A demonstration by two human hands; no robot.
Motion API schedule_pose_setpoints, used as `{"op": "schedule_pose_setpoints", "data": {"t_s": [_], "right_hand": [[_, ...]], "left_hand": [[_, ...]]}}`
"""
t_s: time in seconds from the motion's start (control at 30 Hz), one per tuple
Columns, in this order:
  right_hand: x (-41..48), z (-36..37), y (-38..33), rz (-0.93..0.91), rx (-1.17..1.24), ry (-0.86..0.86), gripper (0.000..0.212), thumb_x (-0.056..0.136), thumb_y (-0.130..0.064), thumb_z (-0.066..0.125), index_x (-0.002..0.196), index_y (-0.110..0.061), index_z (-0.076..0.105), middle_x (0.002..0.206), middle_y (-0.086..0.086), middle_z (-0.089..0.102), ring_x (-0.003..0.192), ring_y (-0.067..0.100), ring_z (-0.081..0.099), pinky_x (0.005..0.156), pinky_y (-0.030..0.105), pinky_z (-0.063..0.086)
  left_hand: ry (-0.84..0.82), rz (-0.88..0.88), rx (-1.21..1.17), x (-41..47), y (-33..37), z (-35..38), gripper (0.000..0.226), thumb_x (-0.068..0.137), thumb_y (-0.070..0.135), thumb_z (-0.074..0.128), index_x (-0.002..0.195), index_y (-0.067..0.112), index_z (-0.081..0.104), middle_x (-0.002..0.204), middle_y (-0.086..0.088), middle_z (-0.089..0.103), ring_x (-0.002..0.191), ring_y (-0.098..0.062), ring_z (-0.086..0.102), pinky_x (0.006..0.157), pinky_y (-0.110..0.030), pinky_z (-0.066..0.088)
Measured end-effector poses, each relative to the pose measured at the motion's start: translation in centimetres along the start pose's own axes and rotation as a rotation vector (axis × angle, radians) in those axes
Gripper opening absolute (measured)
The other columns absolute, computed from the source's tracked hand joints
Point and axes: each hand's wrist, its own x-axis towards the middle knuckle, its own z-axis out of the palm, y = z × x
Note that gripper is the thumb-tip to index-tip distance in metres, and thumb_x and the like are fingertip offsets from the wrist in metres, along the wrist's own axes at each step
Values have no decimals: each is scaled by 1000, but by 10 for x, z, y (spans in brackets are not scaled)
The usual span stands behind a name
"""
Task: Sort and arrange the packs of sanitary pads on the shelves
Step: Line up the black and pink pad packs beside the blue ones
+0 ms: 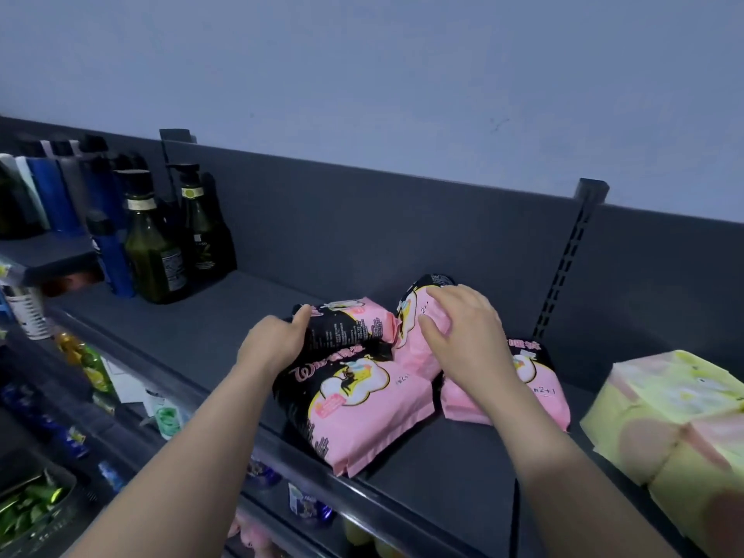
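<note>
Nearest, along the front of the dark shelf (443,469): 1 front pack (354,408) in pink and black, flat, askew, 1 corner at the lip. Just beside it to the right, a right-side pack (543,396), also flat, partly under the right forearm. Further right, a block of yellow packs (676,416), tidy by the look of it. Judged well short of done: 4 pink packs in a loose heap, none upright or in a row.

Behind the front pack, left hand (277,342) curled round the dark end of a rear pack (350,326), thumb on top, gripping. Right hand (463,328) with fingers spread and nearly straight, pressing down on a tilted pack (412,352), no pinch seen. Far left at the back, dark pump bottles (157,247), well apart from the heap.
</note>
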Motion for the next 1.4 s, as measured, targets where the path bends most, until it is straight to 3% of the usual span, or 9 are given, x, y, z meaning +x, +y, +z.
{"op": "schedule_pose_setpoints", "data": {"t_s": [0.1,0.2,0.27,0.43,0.5,0.63,0.83,1.1,1.4], "right_hand": [[14,4,5,23,-30,6,36,89,-26,62,124,-18,63,123,1,62,122,26,50,106,44,37],[26,3,8,69,-42,24,38,89,-26,62,125,-17,62,122,1,63,121,25,51,106,42,38],[33,2,10,101,-74,25,38,90,-26,61,127,-17,61,124,2,62,122,24,50,106,39,37],[46,-1,14,190,-131,-13,44,92,-34,56,134,-20,55,128,3,61,122,25,50,102,38,40],[50,0,13,219,-166,-33,47,93,-37,54,137,-21,51,130,3,59,122,25,51,100,39,42],[59,3,5,304,-319,-137,55,91,-51,51,136,-21,46,125,5,58,115,29,54,89,38,45],[73,22,-12,424,-408,-226,71,76,-73,54,121,-18,48,110,6,60,102,30,58,71,33,38],[71,39,-16,492,-479,-308,80,72,-58,68,136,-26,33,106,7,60,90,29,57,68,32,41],[45,5,-27,497,-366,66,87,77,-55,68,148,-38,20,109,8,53,93,32,60,72,36,40]], "left_hand": [[-158,-115,-164,28,0,12,82,82,75,45,122,6,62,126,-12,60,112,-31,56,88,-34,42],[-340,-235,-400,50,7,21,85,64,77,65,117,10,63,117,-12,64,101,-32,63,97,-41,48],[-383,-233,-458,61,12,25,72,66,63,76,109,7,64,105,-14,68,91,-33,66,89,-43,53],[-264,-142,-563,80,11,29,38,73,30,84,93,6,62,97,-14,70,82,-31,68,77,-43,58],[-189,-61,-570,83,8,26,43,69,31,86,100,12,63,98,-8,72,83,-28,69,81,-46,58],[2,178,-524,72,8,7,57,71,29,85,119,21,56,99,9,65,88,-15,64,77,-32,50],[67,324,-577,64,10,-17,73,72,26,85,135,27,48,111,14,64,99,-10,62,88,-33,49],[28,358,-666,65,-3,-28,71,72,23,85,134,28,49,111,16,66,98,-4,64,84,-27,50],[-21,432,-734,57,-4,-35,73,75,22,83,138,26,46,116,14,64,104,-6,62,91,-27,47]]}}
